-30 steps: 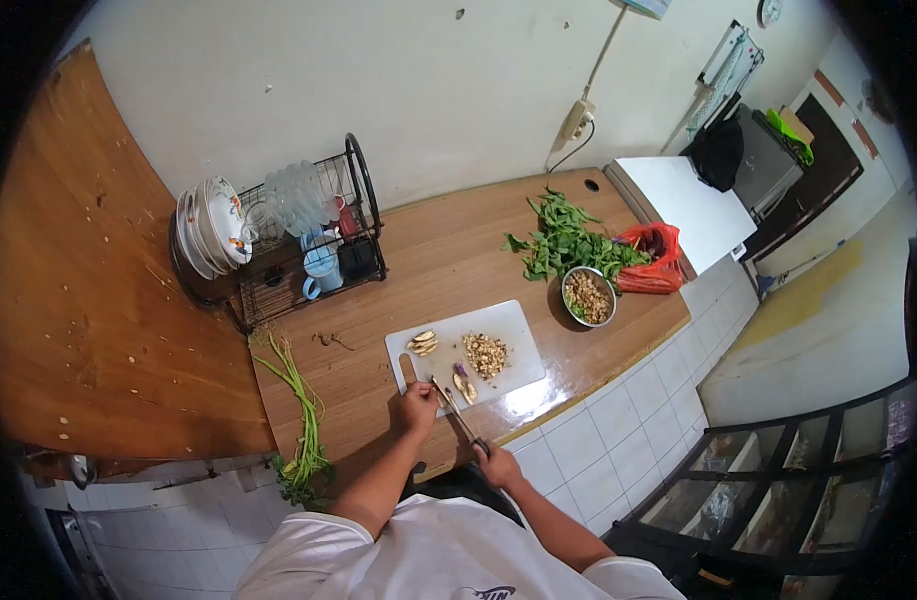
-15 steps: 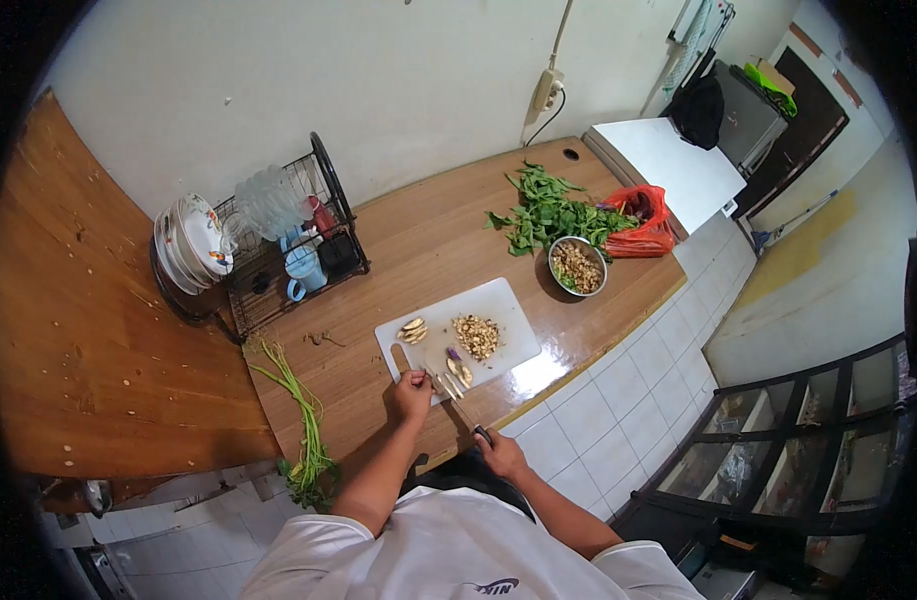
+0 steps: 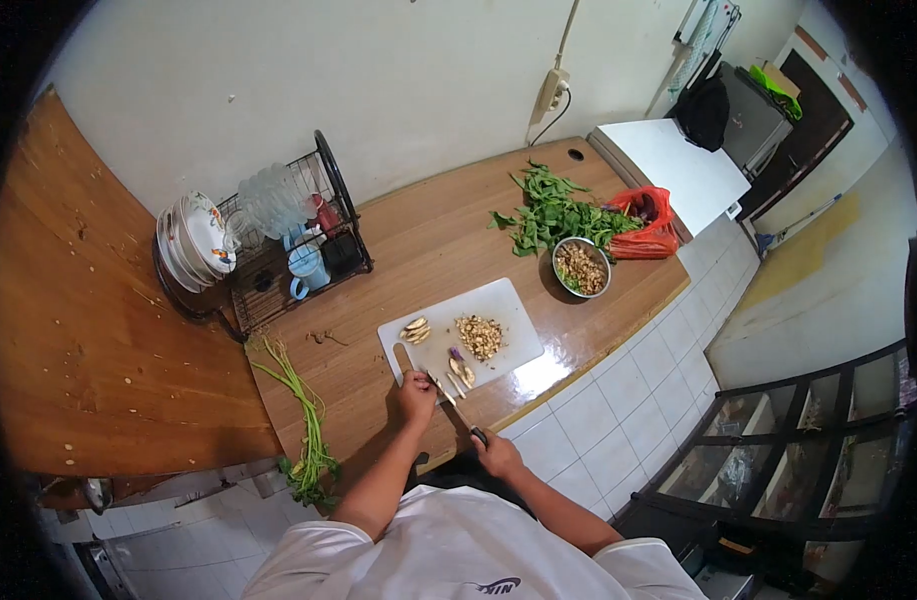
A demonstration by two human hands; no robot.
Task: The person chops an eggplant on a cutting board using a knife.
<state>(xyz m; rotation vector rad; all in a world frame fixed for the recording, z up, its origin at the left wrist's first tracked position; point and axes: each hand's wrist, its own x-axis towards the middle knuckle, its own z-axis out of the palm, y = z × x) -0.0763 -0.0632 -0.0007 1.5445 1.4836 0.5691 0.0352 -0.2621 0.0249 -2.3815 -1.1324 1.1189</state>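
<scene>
My right hand (image 3: 498, 455) grips the black handle of a knife (image 3: 463, 415), whose blade points over the near edge of the white cutting board (image 3: 514, 305). My left hand (image 3: 417, 394) is closed at the board's lower left edge, its fingertips pinching the end of a pale eggplant strip (image 3: 443, 387) beside the blade. Another strip and larger eggplant pieces (image 3: 462, 372), one with purple skin, lie just past the blade. A heap of diced eggplant (image 3: 481, 338) sits mid-board, and several longer wedges (image 3: 415, 330) are at the upper left.
A metal bowl of diced pieces (image 3: 581, 267) stands near leafy greens (image 3: 549, 210) and a red plastic bag (image 3: 649, 240). Green stems (image 3: 304, 405) lie at the left. A dish rack (image 3: 309, 230) with plates, glasses and a blue mug (image 3: 306, 270) stands against the wall.
The knife blade has shifted slightly, its tip now closer to my left fingertips. My left hand stays at the board's edge. The whole view has shifted a little.
</scene>
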